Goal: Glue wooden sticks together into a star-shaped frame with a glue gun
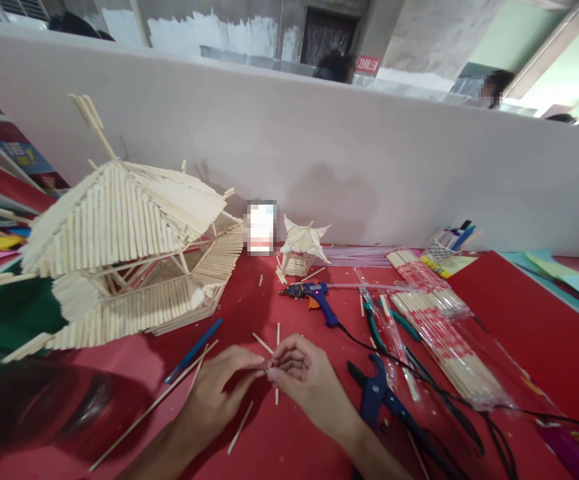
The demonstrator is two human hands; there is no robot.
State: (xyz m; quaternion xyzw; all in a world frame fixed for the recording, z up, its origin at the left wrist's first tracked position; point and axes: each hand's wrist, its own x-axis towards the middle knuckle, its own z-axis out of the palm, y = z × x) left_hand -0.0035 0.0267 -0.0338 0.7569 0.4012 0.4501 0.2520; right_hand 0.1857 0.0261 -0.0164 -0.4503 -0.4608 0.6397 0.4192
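Observation:
My left hand (223,385) and my right hand (306,377) meet low in the middle, thumbs and forefingers pinched at the spot where short wooden sticks (262,343) cross. Stick ends show above and below the fingertips; the joint itself is hidden. A loose short stick (240,428) lies under the left hand, and a long thin stick (154,405) runs beside it next to a blue pen (194,350). Just beyond the hands is a blue glue gun (314,293), lying on its side with a clear glue stick in its rear.
A large stick-built pavilion (119,227) stands at left, a small one (305,243) at the back. Right of my hands lie blue-handled cutters (376,393), green-handled pliers (404,320), packed chopsticks (449,347) and a black cable. A white partition (209,133) stands behind the red table.

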